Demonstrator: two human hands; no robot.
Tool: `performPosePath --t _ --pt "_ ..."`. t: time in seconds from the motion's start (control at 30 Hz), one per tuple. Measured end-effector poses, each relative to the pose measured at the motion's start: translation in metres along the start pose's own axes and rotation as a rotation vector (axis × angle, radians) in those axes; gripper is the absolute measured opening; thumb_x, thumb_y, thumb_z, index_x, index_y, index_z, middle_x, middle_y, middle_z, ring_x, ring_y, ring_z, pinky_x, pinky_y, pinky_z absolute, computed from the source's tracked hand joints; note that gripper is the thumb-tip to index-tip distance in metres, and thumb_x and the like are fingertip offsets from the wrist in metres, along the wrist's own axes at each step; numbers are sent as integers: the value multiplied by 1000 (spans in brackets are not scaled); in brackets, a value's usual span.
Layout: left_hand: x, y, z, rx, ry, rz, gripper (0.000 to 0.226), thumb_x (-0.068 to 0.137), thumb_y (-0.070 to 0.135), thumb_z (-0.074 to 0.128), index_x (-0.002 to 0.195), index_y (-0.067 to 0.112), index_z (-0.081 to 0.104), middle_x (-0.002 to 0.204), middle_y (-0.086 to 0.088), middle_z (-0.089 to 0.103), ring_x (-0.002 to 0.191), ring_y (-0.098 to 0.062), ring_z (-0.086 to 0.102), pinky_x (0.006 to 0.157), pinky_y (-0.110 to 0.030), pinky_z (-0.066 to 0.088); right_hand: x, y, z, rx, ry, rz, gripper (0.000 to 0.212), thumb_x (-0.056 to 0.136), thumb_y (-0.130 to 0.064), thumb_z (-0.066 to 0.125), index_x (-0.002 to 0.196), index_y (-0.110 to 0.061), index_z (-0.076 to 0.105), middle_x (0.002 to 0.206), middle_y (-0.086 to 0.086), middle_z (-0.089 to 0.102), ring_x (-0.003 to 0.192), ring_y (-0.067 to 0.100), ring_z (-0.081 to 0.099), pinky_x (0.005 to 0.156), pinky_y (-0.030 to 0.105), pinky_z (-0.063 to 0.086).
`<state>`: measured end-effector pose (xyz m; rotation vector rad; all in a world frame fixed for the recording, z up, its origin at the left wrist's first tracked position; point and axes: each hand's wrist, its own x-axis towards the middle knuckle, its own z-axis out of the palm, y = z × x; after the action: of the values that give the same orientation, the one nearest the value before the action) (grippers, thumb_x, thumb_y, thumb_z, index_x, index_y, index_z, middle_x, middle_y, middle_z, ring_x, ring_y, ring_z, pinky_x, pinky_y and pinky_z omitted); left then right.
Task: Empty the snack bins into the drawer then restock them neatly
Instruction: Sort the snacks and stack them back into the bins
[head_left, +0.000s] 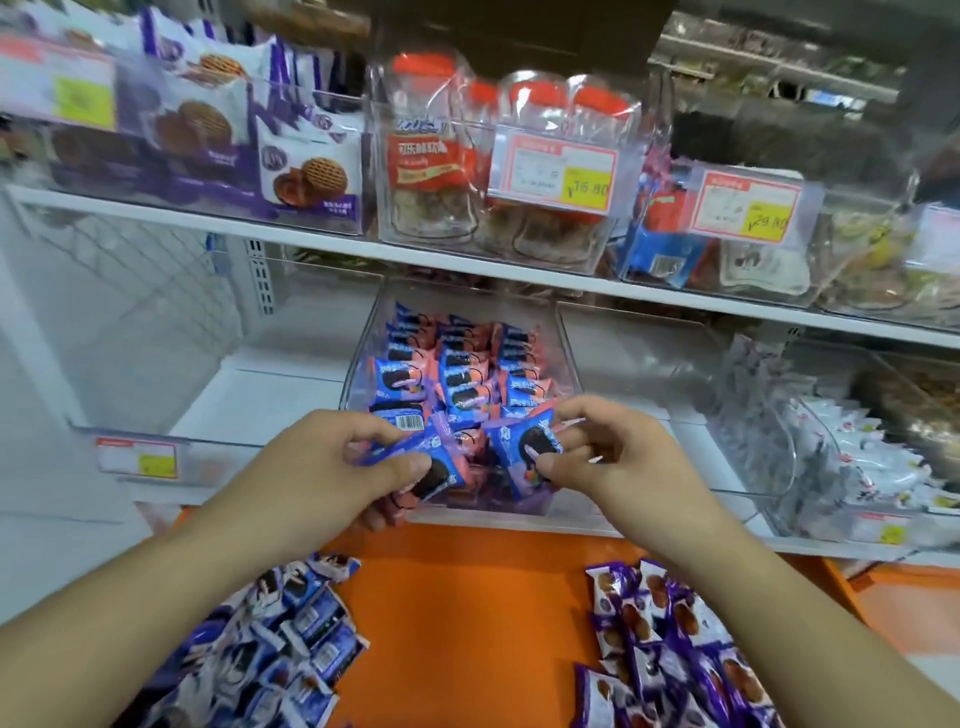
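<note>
Left hand (332, 457) pinches blue-pink cookie pack (415, 462); right hand (618, 447) pinches second pack (524, 441), both at front of clear bin (566, 358) on lower shelf. Yellow tags (589, 189) read 16.80, 29.80. Pack brand unreadable. Loose packs in orange drawer (467, 597).

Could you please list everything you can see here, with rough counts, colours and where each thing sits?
clear bin: one, transparent, middle of the lower shelf
blue-and-pink cookie packets: many, standing in rows inside that bin
orange drawer: one, open below the shelf
blue-and-white packets: a loose pile, drawer's left side
purple packets: a loose pile, drawer's right side
purple cookie packs: several, upper shelf, left bin
red-lidded jars: at least four, clear, upper shelf, middle bin
price tags: several, red and yellow, on bin fronts
white packets: many, lower shelf, right bin
left hand: pinches one blue packet at the bin front
right hand: pinches another blue packet
</note>
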<state>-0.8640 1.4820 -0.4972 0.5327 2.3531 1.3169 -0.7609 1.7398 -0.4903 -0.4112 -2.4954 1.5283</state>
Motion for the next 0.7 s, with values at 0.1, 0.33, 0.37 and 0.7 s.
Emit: performPosePath --t 0.1,0.33,0.37,0.7 --pt "9 -7 -15 232 88 13 25 88 58 70 99 36 71 71 12 76 62 -7 72 77 -43 61 13 2 10 -281 42 -108 30 90 -18 81 112 -35 70 85 -5 65 78 7 61 70 17 45" --pt "25 -20 -34 287 135 5 29 81 67 69 100 46 66 79 10 74 68 -5 70 69 -33 58 65 -21 46 -422 97 -240 21 87 -23 84 95 -30 66 88 -12 68 85 3 61 69 11 45" --pt "26 -21 -35 279 137 -2 29 80 67 70 100 46 66 81 10 74 68 -5 70 67 -32 58 75 -23 50 -466 76 -250 20 87 -23 84 95 -29 67 89 -14 68 86 2 61 71 10 45" --pt "29 -27 -48 191 61 -32 30 85 60 72 111 46 64 87 11 73 70 -3 69 59 -22 47 126 -1 69 -885 4 -336 25 84 -31 84 109 -29 78 121 -5 71 119 27 54 103 37 39"
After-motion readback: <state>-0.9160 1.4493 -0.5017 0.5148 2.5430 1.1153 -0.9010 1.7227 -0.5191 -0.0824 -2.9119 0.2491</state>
